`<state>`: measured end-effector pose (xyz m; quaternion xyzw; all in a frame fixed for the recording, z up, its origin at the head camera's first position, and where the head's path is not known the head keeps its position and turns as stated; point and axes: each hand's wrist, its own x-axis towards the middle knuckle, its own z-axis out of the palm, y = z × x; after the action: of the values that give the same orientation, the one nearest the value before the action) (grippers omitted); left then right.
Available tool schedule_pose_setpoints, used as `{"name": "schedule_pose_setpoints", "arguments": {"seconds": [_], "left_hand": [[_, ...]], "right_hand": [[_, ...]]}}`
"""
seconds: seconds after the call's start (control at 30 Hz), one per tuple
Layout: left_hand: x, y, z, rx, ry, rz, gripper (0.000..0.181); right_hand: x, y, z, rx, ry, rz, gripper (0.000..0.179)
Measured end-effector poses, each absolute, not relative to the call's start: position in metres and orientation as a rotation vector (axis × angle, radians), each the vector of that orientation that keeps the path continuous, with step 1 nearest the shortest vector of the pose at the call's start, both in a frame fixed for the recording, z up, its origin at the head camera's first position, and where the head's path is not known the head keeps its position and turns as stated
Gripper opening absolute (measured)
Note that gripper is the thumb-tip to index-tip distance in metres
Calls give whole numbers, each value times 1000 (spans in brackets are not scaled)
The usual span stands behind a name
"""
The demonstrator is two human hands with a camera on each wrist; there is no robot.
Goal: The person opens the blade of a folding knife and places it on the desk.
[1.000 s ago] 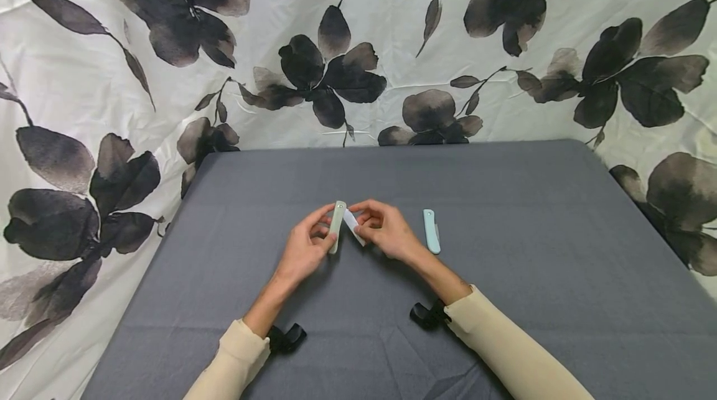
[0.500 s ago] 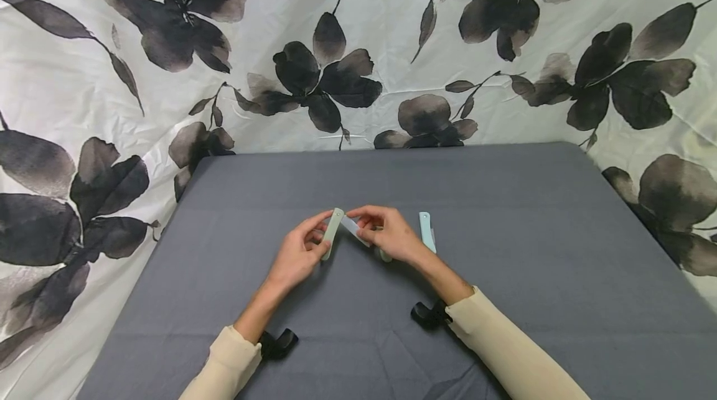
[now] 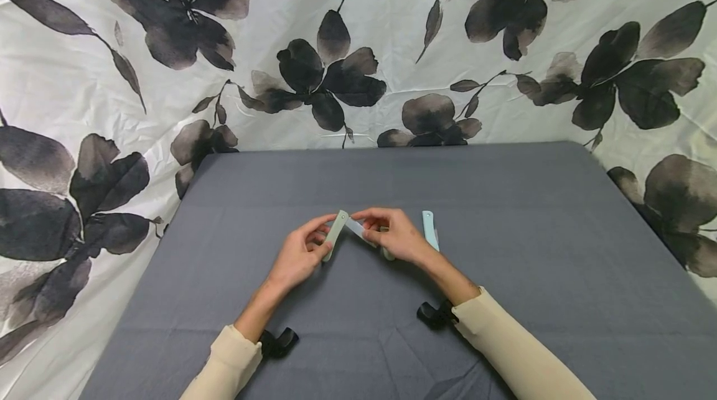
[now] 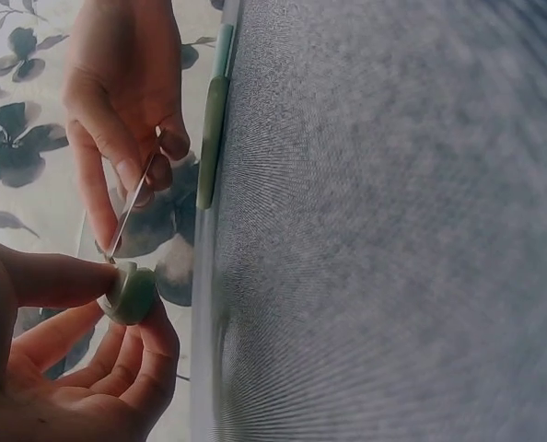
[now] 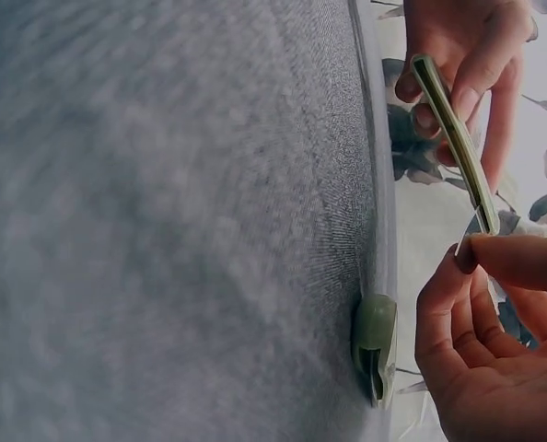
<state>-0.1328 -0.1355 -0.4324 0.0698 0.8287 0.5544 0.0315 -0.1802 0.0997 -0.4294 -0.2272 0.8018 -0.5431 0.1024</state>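
Observation:
In the head view my left hand point(image 3: 299, 257) holds the pale green handle point(image 3: 336, 235) of a folding knife, raised above the table. My right hand point(image 3: 400, 238) pinches its pale blade point(image 3: 358, 229), which stands partly swung out from the handle at an angle. The right wrist view shows the handle's long slot point(image 5: 453, 138) and the fingers on the blade. A second green folding knife point(image 3: 387, 254) lies on the table, partly hidden beneath my right hand. Just beyond my right wrist lies a light blue folding knife point(image 3: 429, 227), its lower end covered by the forearm.
A grey cloth covers the table point(image 3: 504, 201), with some creases near the front. Behind it hangs a white curtain point(image 3: 392, 64) printed with dark flowers. Black wrist mounts point(image 3: 279, 343) sit at both cuffs.
The blade has swung to a wider angle from the handle, and the handle leans more. The second green knife now shows beneath my right hand, and my forearm covers part of the blue one.

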Motion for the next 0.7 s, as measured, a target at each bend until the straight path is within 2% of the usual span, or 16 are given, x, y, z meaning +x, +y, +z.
{"name": "schedule_pose_setpoints", "arguments": {"seconds": [0.7], "left_hand": [[-132, -142, -437, 269, 2607, 1645, 47]], "right_hand": [[-177, 111, -436, -772, 2449, -1505, 32]]}}
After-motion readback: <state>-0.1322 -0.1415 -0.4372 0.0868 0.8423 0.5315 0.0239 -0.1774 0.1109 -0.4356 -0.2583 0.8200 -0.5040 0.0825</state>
